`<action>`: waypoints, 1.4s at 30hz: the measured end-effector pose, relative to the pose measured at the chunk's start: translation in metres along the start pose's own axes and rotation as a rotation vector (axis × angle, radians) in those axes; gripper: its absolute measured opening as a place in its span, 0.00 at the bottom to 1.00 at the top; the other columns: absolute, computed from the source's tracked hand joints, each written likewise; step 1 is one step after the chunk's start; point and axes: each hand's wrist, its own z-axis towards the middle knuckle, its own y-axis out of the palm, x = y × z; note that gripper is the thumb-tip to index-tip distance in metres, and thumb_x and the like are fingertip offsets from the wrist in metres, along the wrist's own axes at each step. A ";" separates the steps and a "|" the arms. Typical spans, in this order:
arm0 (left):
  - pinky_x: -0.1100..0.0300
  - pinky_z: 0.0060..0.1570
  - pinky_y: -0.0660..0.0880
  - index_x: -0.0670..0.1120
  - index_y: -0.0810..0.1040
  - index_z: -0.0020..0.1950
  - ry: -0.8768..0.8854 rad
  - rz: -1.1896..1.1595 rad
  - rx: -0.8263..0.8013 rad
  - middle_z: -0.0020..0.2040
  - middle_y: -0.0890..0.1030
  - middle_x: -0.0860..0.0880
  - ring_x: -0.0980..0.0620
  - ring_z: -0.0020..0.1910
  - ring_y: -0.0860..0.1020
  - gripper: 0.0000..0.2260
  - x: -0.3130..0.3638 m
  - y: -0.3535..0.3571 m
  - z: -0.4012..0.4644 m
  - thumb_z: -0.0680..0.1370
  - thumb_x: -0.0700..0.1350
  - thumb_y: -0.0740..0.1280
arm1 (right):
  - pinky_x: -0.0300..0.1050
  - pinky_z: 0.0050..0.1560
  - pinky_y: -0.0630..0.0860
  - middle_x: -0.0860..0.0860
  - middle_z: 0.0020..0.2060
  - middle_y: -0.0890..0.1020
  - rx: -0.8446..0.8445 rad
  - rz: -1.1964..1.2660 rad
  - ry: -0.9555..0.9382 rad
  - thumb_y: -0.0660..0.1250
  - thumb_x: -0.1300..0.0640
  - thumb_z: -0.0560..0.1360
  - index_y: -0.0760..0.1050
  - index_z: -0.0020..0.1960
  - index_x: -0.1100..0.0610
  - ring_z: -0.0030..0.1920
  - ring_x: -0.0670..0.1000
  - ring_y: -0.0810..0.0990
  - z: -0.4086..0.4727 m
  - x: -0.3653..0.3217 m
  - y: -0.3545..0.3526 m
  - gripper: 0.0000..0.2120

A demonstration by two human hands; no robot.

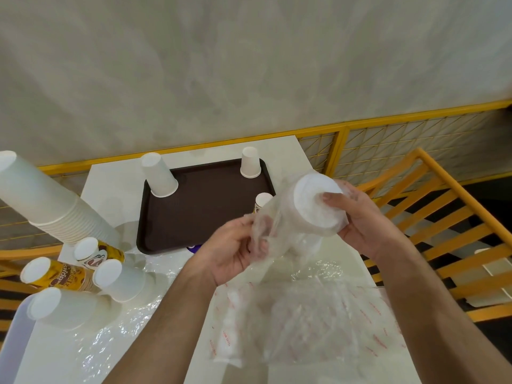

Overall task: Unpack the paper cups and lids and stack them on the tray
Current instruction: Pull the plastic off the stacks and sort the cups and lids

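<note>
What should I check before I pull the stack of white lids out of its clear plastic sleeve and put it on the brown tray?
1. Right hand grips the stack of white plastic lids: ok.
2. Left hand pinches the clear plastic sleeve around the lids: ok.
3. Sleeve fully off the lids: not ok, the film covers the stack's side.
4. Free space on the dark brown rectangular tray: ok, the middle is bare.
5. White paper cup stacks on the tray stand upright, upside down: ok.
6. Number of lids in the stack: cannot tell.
</note>
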 end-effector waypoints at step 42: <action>0.55 0.35 0.73 0.44 0.83 0.58 0.240 0.234 0.147 0.48 0.79 0.45 0.47 0.44 0.76 0.17 -0.005 -0.027 0.008 0.70 0.46 0.73 | 0.44 0.43 0.82 0.57 0.45 0.86 0.017 -0.086 -0.001 0.68 0.63 0.76 0.84 0.49 0.60 0.45 0.56 0.85 0.001 0.035 0.011 0.06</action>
